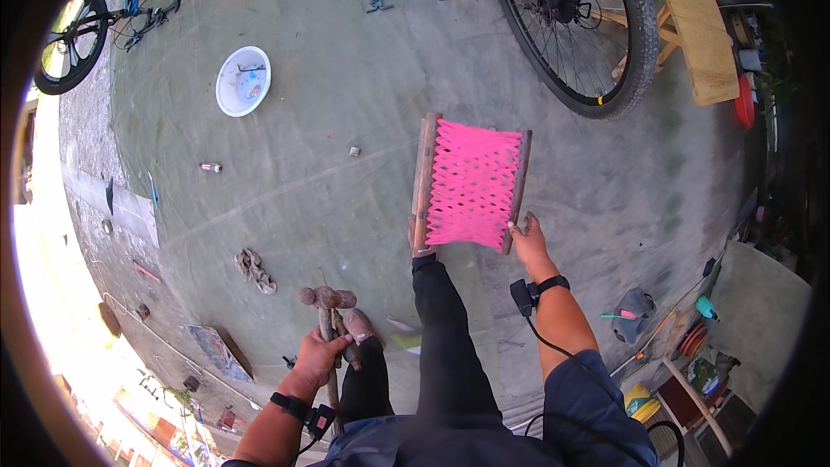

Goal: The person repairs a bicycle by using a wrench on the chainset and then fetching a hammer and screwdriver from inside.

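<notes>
My left hand (pixel 318 359) is closed round the wooden handle of a hammer (pixel 327 297), its rusty head upward. A short brown wooden piece (pixel 350 348) lies against the handle at my fingers; whether I grip it too is unclear. In front of me is a small stool (pixel 474 182) with a seat of woven pink cord stretched between two dark wooden bars. At the near end of its right bar is my right hand (pixel 529 240), fingers apart, one fingertip against the wood. My foot and leg show partly behind the stool's left bar.
A white basin (pixel 243 81), a crumpled grey rag (pixel 255 271), a small can (pixel 211 168) and a small block (pixel 354 151) lie on the green-grey floor. A bicycle wheel (pixel 575 22) and a wooden board (pixel 696 26) are at the far right. Another bicycle (pixel 82 39) stands far left.
</notes>
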`<action>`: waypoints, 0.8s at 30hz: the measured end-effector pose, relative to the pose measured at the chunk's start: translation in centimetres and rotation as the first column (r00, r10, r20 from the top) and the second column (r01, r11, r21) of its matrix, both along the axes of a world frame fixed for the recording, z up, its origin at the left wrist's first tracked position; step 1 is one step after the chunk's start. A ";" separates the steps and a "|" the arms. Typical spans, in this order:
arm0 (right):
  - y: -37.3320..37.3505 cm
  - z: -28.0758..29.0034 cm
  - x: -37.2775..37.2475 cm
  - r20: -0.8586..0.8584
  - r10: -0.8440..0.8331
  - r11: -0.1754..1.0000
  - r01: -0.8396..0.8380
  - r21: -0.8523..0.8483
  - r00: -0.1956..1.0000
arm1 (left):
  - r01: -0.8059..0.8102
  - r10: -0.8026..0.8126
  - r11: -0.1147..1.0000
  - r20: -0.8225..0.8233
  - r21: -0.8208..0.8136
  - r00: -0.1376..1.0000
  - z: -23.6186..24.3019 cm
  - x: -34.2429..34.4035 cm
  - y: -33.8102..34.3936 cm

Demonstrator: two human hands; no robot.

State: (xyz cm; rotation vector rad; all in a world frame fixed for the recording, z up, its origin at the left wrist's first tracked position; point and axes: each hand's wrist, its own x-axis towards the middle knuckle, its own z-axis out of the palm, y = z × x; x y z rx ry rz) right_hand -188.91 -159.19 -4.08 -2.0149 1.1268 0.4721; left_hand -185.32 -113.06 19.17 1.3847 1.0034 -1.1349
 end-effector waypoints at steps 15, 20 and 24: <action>5.3 -1.2 6.5 0.035 -0.163 0.957 0.149 0.250 0.986 | -0.064 0.063 0.985 0.015 0.158 0.998 2.5 4.0 0.5; 6.9 5.1 15.1 0.164 -0.026 0.995 0.009 0.103 0.986 | -0.123 0.107 0.972 0.088 0.199 0.990 6.9 6.3 3.4; 8.1 15.3 20.6 0.022 0.188 0.980 -0.186 -0.071 0.982 | -0.238 0.208 0.950 0.160 0.202 0.965 11.0 8.0 6.3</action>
